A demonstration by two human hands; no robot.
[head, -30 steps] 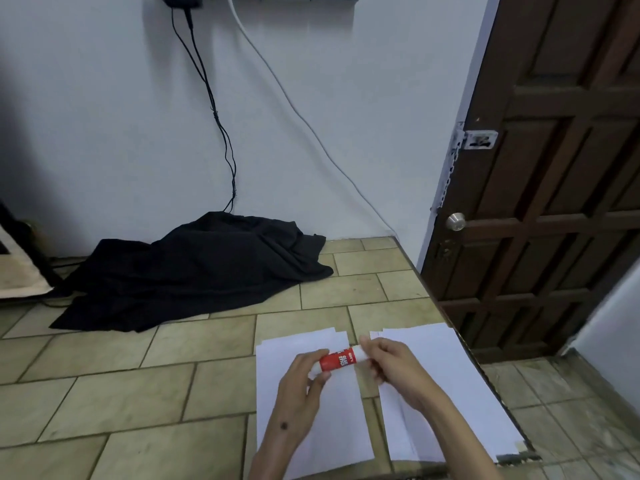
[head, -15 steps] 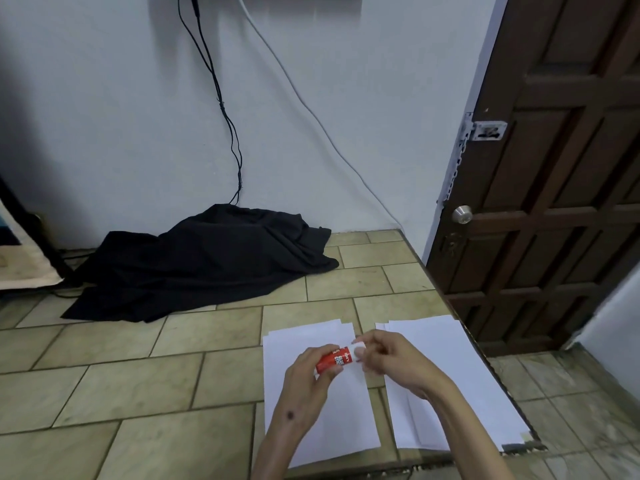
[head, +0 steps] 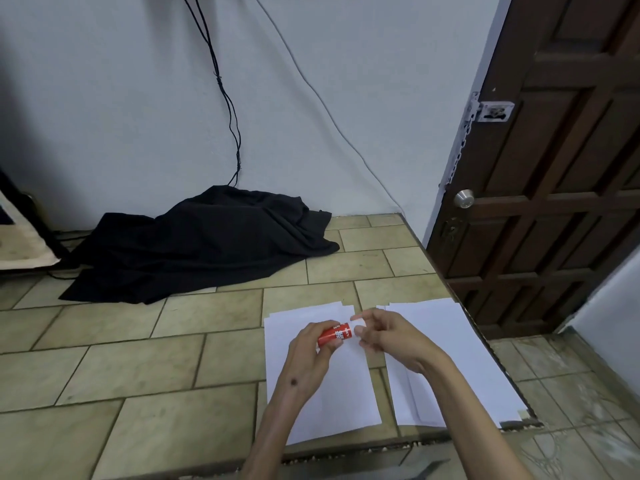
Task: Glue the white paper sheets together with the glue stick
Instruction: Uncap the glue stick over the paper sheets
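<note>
The left hand (head: pixel 313 344) holds the red glue stick (head: pixel 334 336). Its fingers are curled around the red tube, so it grips it tight. The glue stick lies on its side in the air, just above the left pile of white paper (head: pixel 325 382).

The right hand (head: pixel 388 337) is at the white end of the glue stick. Its fingertips (head: pixel 358 330) touch that end, and one finger points out straight over it. The cap is too small to see well, so I cannot tell if this hand pinches it or only touches it.

The left pile of white paper lies flat on the tiled surface (head: pixel 138 368), right under both hands. A second pile of white paper (head: pixel 460 358) lies just beside it, on the far side from the left hand, close to the edge of the surface. The right arm crosses over this second pile.

Behind the paper, well apart from it, a black cloth (head: pixel 197 244) lies in a heap on the surface, against the wall. Black cords (head: pixel 225 98) hang down the wall to the cloth. A thin white cord (head: pixel 329 112) runs down the wall too. Past the second pile of paper stands a dark brown door (head: pixel 554 202) with a round silver knob (head: pixel 464 198) and a chain lock (head: pixel 491 111) above the knob.
</note>
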